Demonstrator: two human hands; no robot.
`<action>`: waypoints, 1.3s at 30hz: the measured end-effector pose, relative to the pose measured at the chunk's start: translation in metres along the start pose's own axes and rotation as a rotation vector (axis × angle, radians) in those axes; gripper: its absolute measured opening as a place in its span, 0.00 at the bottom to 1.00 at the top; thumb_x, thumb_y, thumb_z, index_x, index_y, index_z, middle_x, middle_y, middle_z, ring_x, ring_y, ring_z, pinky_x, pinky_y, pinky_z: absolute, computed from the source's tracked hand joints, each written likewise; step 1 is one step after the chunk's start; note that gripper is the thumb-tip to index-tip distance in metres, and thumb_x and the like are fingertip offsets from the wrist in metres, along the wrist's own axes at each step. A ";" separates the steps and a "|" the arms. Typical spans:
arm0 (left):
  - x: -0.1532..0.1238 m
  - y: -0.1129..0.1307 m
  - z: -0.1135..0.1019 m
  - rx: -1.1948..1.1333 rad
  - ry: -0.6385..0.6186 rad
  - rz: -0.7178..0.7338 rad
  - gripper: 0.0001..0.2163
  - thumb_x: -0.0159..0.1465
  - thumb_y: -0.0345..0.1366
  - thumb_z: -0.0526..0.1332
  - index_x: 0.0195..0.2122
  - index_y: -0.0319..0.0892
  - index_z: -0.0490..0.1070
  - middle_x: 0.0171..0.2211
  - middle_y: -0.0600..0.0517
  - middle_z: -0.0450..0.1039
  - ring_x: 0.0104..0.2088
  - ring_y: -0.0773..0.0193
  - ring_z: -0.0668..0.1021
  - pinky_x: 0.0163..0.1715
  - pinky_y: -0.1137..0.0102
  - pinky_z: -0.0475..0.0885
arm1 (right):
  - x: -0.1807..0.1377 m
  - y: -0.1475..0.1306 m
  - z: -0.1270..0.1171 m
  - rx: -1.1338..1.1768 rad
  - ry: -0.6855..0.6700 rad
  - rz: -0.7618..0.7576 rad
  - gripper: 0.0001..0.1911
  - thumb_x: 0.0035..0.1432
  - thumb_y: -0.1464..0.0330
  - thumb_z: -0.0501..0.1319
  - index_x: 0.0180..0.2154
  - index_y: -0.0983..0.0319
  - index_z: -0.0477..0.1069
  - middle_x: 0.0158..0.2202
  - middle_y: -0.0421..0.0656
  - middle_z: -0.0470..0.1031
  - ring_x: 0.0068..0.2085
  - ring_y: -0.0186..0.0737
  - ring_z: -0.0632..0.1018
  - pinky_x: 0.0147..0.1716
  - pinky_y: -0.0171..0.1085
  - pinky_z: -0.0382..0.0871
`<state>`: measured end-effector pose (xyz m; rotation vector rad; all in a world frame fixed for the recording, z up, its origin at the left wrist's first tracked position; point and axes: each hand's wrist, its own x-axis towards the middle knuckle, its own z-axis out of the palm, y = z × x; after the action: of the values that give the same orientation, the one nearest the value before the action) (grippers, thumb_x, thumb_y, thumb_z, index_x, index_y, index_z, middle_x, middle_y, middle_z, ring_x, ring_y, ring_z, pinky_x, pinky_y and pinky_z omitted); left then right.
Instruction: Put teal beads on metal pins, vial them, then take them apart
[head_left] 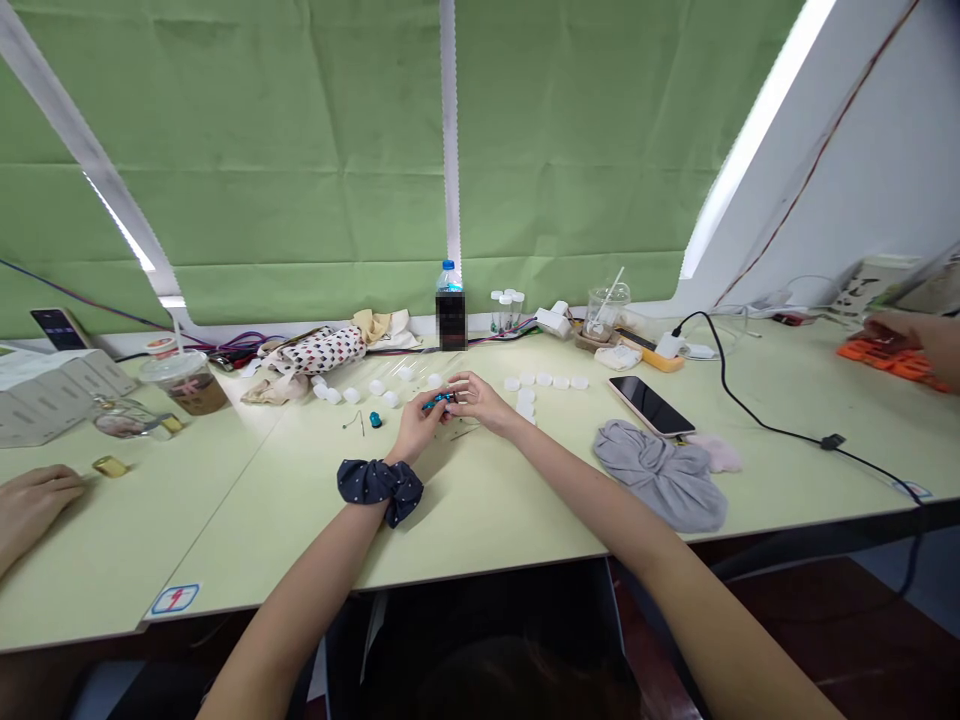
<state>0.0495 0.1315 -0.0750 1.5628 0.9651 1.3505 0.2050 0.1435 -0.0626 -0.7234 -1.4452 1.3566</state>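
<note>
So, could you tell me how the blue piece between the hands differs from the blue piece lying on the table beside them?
The blue piece in the hands is off the table, pinched between the left hand and right hand; the loose blue piece rests on the table, untouched. The held one looks elongated and lies sideways; the loose one looks short and rounded. Both are small and bright blue.

Small blue object (439,401), roughly level, just above the pale green table (480,500)

left hand (415,425) + right hand (480,400): together pinching small blue part (439,401) | above table (487,510)
</note>
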 end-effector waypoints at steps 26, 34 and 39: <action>0.000 0.001 0.000 -0.013 -0.003 -0.018 0.19 0.55 0.42 0.62 0.45 0.36 0.73 0.27 0.49 0.74 0.24 0.67 0.74 0.27 0.70 0.70 | 0.001 0.003 -0.002 -0.035 0.002 0.085 0.21 0.41 0.60 0.71 0.35 0.62 0.68 0.29 0.40 0.73 0.28 0.31 0.74 0.24 0.29 0.70; -0.001 0.005 -0.001 -0.043 0.013 -0.043 0.20 0.55 0.42 0.63 0.46 0.35 0.72 0.27 0.50 0.73 0.24 0.68 0.73 0.28 0.71 0.70 | 0.003 0.002 -0.002 -0.057 0.062 0.206 0.18 0.51 0.55 0.63 0.29 0.63 0.64 0.22 0.39 0.70 0.20 0.30 0.71 0.17 0.29 0.66; -0.001 0.006 -0.002 -0.041 0.020 -0.047 0.20 0.54 0.43 0.63 0.45 0.35 0.72 0.28 0.50 0.74 0.24 0.68 0.72 0.27 0.70 0.69 | 0.002 0.001 -0.001 0.029 0.018 0.196 0.18 0.50 0.57 0.65 0.35 0.62 0.66 0.29 0.41 0.73 0.27 0.33 0.75 0.25 0.33 0.71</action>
<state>0.0481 0.1291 -0.0696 1.4902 0.9748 1.3471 0.2049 0.1464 -0.0634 -0.8744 -1.3653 1.5125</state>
